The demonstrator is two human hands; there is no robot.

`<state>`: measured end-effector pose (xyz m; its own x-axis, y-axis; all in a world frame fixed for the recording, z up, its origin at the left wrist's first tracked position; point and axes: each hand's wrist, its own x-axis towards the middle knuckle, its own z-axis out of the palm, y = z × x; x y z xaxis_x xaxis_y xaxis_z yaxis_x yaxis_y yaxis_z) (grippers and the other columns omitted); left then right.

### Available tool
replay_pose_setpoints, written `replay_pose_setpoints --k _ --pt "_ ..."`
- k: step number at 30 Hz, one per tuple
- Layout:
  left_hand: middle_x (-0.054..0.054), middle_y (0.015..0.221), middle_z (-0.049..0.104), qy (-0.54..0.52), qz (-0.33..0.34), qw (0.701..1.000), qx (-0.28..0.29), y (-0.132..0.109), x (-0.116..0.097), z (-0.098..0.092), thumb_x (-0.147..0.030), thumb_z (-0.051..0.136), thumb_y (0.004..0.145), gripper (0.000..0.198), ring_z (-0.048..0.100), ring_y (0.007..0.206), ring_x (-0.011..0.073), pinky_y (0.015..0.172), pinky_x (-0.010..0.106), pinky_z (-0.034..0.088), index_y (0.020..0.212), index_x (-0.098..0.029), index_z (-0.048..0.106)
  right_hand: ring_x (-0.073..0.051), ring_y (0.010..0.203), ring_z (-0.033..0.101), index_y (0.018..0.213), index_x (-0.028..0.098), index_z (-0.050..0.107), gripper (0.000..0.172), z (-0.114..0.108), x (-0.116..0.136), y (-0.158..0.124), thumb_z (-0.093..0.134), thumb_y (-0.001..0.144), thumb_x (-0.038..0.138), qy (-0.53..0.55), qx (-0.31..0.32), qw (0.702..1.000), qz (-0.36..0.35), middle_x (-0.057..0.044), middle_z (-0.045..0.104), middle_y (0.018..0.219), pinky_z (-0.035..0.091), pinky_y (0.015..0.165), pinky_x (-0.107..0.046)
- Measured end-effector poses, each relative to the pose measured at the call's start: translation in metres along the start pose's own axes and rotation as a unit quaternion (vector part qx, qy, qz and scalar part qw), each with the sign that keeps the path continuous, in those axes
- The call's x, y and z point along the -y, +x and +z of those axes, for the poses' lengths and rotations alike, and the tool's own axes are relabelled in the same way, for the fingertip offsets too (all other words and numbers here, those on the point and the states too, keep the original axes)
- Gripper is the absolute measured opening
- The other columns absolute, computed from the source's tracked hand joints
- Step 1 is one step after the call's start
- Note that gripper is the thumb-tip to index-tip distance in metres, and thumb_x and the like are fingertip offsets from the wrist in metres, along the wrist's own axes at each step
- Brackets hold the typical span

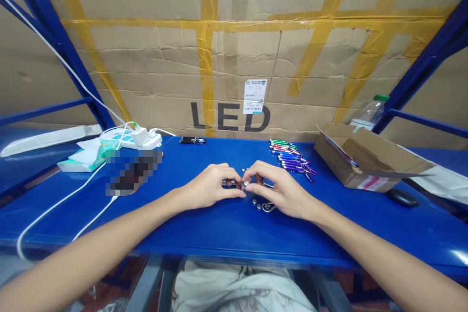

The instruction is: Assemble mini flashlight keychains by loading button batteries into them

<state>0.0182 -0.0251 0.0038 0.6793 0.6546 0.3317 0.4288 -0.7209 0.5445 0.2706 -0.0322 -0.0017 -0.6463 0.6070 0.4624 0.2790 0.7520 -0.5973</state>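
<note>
My left hand (208, 187) is closed around a small silver metal cylinder (229, 183), mostly hidden by the fingers. Its tip meets the fingertips of my right hand (283, 187), which pinch a small shiny round piece (245, 184) like a button cell. Beneath and beside the right hand lie a silver carabiner clip (268, 207) and several tiny round silver pieces (255, 202). Beyond that hand, a row of small penlight-like metal tubes with carabiner clips (290, 157) in green, red, blue and purple lies on the blue table (204, 234).
Black tubes with clips (192, 141) lie at the back. To the left are a power strip (141, 140), a tissue pack (87, 156) and a pixelated device (135, 173) with a white cable. An open cardboard box (365, 156) and black mouse (402, 198) sit right.
</note>
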Motion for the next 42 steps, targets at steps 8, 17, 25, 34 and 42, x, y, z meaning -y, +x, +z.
replay_pose_setpoints --k 8,17,25,34,42 --pt "0.002 0.092 0.075 -0.001 -0.004 1.0 0.001 0.0004 -0.0005 0.0008 -0.035 0.083 0.094 0.015 0.065 0.091 0.0186 0.082 0.027 0.047 0.101 -0.021 0.081 -0.016 0.083 0.059 0.11 0.023 0.068 0.012 0.0011 0.0003 0.001 0.065 0.109 0.034 0.003 -0.006 1.0 -0.003 -0.003 0.065 0.102 0.048 0.078 -0.029" --pt "0.002 0.092 0.075 0.004 -0.004 1.0 0.004 -0.0003 0.0003 0.0009 -0.036 0.082 0.095 0.017 0.065 0.091 0.0193 0.082 0.028 0.047 0.1 -0.02 0.08 -0.018 0.081 0.06 0.109 0.022 0.068 0.022 0.0024 0.0026 0.002 0.06 0.11 0.042 -0.005 -0.005 1.0 0.003 -0.004 0.066 0.098 0.05 0.076 -0.03" --pt "0.003 0.095 0.077 0.002 0.003 1.0 0.014 0.001 -0.0003 -0.0013 -0.035 0.082 0.095 0.017 0.065 0.093 0.0192 0.085 0.028 0.047 0.102 -0.019 0.08 -0.016 0.08 0.059 0.11 0.021 0.068 0.015 0.0017 0.0019 0.0015 0.062 0.109 0.036 -0.003 -0.001 1.0 0.007 -0.003 0.066 0.099 0.05 0.075 -0.029" --pt "0.002 0.095 0.077 0.004 0.006 1.0 0.025 0.0007 0.0002 -0.001 -0.036 0.081 0.096 0.017 0.064 0.091 0.0185 0.085 0.028 0.046 0.098 -0.019 0.079 -0.017 0.08 0.059 0.109 0.022 0.067 0.018 0.0003 0.0041 -0.0001 0.063 0.109 0.039 0.0 0.006 1.0 0.008 -0.004 0.067 0.1 0.05 0.074 -0.029" --pt "0.005 0.097 0.077 0.003 0.01 1.0 0.028 0.0004 0.0016 -0.0004 -0.044 0.075 0.1 0.026 0.064 0.092 0.0196 0.086 0.031 0.047 0.099 -0.019 0.078 -0.017 0.079 0.059 0.108 0.022 0.066 0.016 0.0007 0.0049 0.0001 0.063 0.109 0.038 -0.007 0.006 1.0 0.008 -0.004 0.065 0.099 0.049 0.074 -0.029"
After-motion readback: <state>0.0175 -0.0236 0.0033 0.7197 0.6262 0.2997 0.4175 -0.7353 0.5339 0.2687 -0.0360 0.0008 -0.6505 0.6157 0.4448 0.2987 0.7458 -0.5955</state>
